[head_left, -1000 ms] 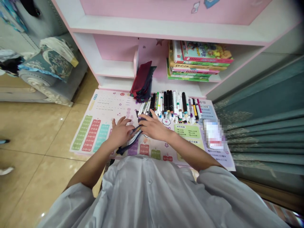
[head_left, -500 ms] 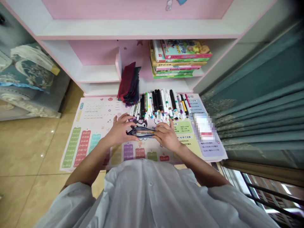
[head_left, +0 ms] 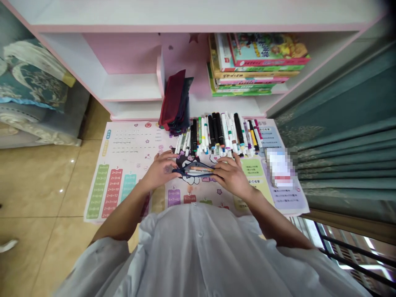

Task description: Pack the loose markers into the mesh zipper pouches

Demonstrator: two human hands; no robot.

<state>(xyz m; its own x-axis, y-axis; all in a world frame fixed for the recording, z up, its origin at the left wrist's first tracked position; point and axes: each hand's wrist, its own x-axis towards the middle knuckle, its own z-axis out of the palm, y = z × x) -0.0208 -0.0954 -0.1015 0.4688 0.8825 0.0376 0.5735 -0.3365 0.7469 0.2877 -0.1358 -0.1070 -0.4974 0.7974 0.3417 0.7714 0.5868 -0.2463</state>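
A dark blue pouch point(head_left: 198, 175) lies between my hands, its mouth spread and pens point(head_left: 201, 169) showing inside. My left hand point(head_left: 161, 170) grips the pouch's left end between thumb and fingers. At the right end, my right hand point(head_left: 230, 175) pinches the pouch, with its fingertips partly hidden. Just beyond both hands, a row of markers point(head_left: 216, 132) in white, black and other colours lies side by side on the printed desk mat point(head_left: 123, 159). A stack of dark red and navy pouches point(head_left: 175, 103) leans at the left end of the row.
A pile of books point(head_left: 256, 70) sits on the pink and white shelf point(head_left: 133, 86) behind the desk. At the right of the mat lies a phone point(head_left: 280, 167) with a blurred screen. A teal curtain point(head_left: 340, 136) hangs along the right side.
The view has shifted, so the desk and shelf appear closer and further right. Both hands still hold the pouch's ends, and its mouth now shows more of the pens inside.
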